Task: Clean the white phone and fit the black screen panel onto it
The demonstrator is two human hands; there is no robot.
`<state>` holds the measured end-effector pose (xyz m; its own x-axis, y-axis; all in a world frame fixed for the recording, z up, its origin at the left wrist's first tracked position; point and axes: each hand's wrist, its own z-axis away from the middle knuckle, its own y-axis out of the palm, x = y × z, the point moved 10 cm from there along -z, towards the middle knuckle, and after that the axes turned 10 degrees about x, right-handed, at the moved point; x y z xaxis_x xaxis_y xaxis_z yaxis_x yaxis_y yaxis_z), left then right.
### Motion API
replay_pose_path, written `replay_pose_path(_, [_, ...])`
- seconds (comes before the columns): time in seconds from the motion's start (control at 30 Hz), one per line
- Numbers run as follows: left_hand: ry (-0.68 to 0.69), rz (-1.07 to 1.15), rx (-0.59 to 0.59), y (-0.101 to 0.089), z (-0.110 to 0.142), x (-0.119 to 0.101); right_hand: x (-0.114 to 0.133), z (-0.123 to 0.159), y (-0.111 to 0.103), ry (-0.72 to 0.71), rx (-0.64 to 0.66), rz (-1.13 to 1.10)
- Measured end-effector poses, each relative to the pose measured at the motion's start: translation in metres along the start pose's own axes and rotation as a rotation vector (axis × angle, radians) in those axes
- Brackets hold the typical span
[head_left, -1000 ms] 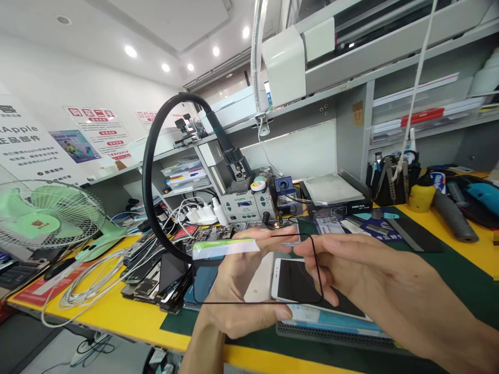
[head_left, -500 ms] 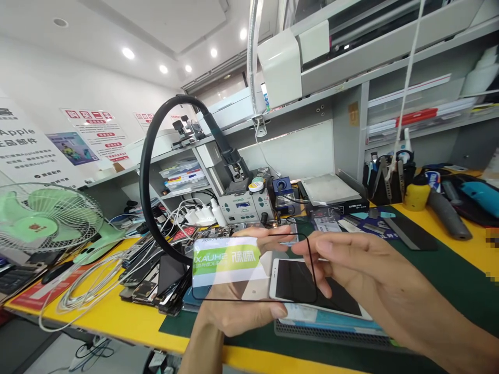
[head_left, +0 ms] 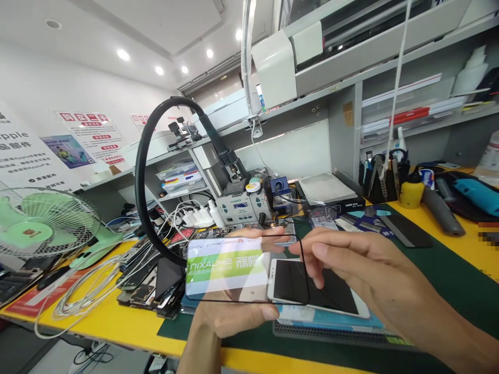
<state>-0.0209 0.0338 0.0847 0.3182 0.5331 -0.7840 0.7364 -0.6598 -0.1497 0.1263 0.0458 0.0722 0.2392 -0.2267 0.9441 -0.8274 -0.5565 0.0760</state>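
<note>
A clear glass phone screen protector (head_left: 230, 278) with a thin black border is held up at the middle of the view, and a green and white sign reflects in it. My left hand (head_left: 234, 317) grips it from below and behind, thumb along the lower edge and fingers at the upper edge. At its right end, my right hand (head_left: 362, 270) has its fingers closed about the upper right corner; the exact contact is partly hidden. Beneath and behind the glass, a white phone (head_left: 335, 291) with a dark screen lies on a blue item (head_left: 323, 317) atop a dark mesh pad.
Stacked phone parts (head_left: 163, 285) and white cables (head_left: 86, 285) lie left, near a green fan (head_left: 31, 228). A black flexible arm (head_left: 140, 176) arches over the bench. A soldering station (head_left: 241, 208) stands behind; a yellow bottle (head_left: 411, 192) is at right.
The screen protector and both hands have shifted slightly left in view, along with the whole scene. More of the sign's reflection shows in the glass. The grip looks the same.
</note>
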Motion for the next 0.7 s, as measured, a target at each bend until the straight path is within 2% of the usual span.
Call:
replay_pose_path(0.1, [0.014, 0.036, 0.004, 0.0017, 0.0002, 0.0004, -0.0021, 0.0004, -0.0023, -0.020, -0.002, -0.054])
replay_pose_path(0.3, [-0.001, 0.050, 0.002, 0.0025, 0.0010, 0.0030, 0.0004, 0.0031, -0.0022, -0.047, 0.005, 0.009])
replay_pose_path(0.47, [-0.009, 0.062, 0.001, 0.0016, 0.0012, 0.0044, -0.0048, 0.0021, -0.0035, -0.003, 0.024, 0.030])
replay_pose_path(0.7, [0.029, 0.046, 0.029, 0.0000, -0.0006, -0.0015, -0.0062, -0.0001, 0.0009, 0.025, 0.067, -0.093])
